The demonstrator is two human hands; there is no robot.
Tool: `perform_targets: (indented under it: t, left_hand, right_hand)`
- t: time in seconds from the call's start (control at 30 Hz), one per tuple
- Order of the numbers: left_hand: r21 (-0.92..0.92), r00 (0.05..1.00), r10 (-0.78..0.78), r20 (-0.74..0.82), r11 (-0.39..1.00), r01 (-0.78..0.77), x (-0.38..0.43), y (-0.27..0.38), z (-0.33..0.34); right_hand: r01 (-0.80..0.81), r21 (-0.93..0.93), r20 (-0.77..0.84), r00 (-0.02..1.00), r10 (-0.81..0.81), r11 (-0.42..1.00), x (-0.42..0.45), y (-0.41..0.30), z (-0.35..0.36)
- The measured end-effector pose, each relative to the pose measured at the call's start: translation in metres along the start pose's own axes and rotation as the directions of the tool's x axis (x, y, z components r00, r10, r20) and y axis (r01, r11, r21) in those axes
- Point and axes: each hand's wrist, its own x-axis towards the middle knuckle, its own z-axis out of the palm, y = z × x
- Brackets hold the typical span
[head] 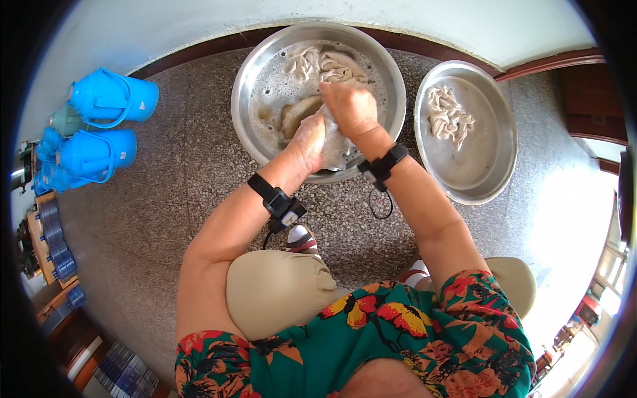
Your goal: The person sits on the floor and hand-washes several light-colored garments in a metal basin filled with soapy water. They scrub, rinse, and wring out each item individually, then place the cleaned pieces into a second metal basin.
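A large round metal basin (pixel 242 114) with foamy, brownish water stands on the floor in front of me. Over its near right side, my left hand (pixel 312 135) and my right hand (pixel 350 105) are both closed on a wet, soapy white cloth (pixel 334 144). My right hand is the farther and higher of the two. Beyond it, crumpled beige cloths (pixel 343 68) lie partly in the suds. The lower end of the cloth I hold hangs by the near rim, partly hidden by my left hand.
To the right stands a second metal basin (pixel 503 164) with cloudy water and a twisted beige cloth (pixel 448 117). Blue thermos flasks (pixel 112 97) are at the left, above large blue water bottles (pixel 58 248). A white wall (pixel 199 35) rises behind the large basin.
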Motion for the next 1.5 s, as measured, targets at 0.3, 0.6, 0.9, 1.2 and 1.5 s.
perform_targets:
  t: [0.3, 0.6, 0.9, 1.2, 1.5]
  left_hand:
    - [0.322, 0.964, 0.261, -0.051, 0.918, -0.232, 0.007, -0.004, -0.010]
    - [-0.146, 0.968, -0.003, 0.252, 0.988, 0.041, 0.012, 0.002, -0.035]
    - [0.184, 0.991, 0.136, 0.003, 0.974, -0.134, -0.023, 0.054, 0.024]
    - [0.661, 0.961, 0.260, 0.098, 0.705, -0.258, -0.035, 0.080, -0.001]
    - [0.961, 0.936, 0.259, 0.239, 0.075, -0.266, -0.032, 0.076, -0.007]
  right_hand:
    - [0.075, 0.080, -0.080, 0.994, -0.068, 0.994, -0.014, -0.037, -0.009]
    - [0.014, -0.003, 0.122, 0.992, -0.014, 1.000, -0.018, -0.042, -0.001]
    - [-0.625, 0.688, 0.724, 0.558, 0.406, -0.368, 0.007, 0.034, -0.032]
    - [-0.495, 0.724, 0.680, 0.630, 0.376, -0.480, -0.019, 0.075, -0.034]
    - [-0.492, 0.722, 0.683, 0.619, 0.388, -0.486, -0.009, 0.068, -0.042]
